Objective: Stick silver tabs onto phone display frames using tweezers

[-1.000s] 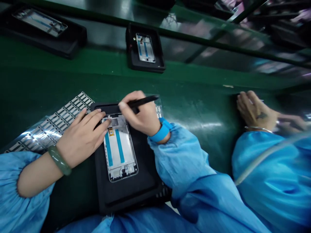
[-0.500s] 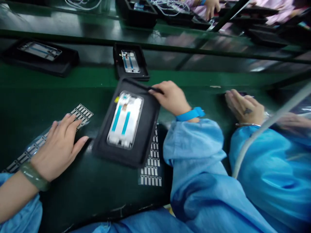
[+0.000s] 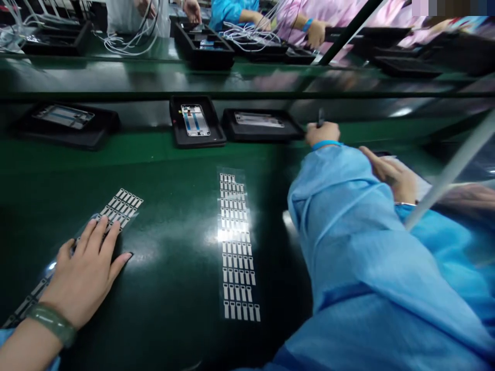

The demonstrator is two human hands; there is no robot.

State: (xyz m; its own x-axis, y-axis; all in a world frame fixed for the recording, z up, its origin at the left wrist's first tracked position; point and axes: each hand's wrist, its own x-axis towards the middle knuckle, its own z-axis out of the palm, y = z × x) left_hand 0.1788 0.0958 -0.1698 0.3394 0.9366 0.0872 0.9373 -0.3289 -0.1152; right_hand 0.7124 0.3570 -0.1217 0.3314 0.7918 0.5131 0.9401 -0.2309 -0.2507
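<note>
My left hand (image 3: 87,265) lies flat with fingers spread on a sheet of small pale stickers (image 3: 121,203) at the left of the green bench. My right hand (image 3: 324,133) is stretched far forward, closed around a dark, thin tool (image 3: 320,118) whose end sticks up; its kind is unclear. Just left of that hand sits a black tray (image 3: 266,135) bearing a silver phone frame (image 3: 259,120); whether the hand touches the tray I cannot tell. A second sticker sheet (image 3: 236,247) lies lengthwise in the middle of the bench.
Two more black trays, one in the centre (image 3: 199,142) and one at left (image 3: 69,138), hold phone frames along the back. A co-worker's hand (image 3: 398,178) is close to my right sleeve. A pale tube (image 3: 456,165) crosses at right. Beyond the ledge, other people handle trays and white cables (image 3: 251,36).
My right hand has carried the black tray forward and set it at the back beside the centre tray. The middle sticker sheet is now uncovered. My left hand stays on its sheet.
</note>
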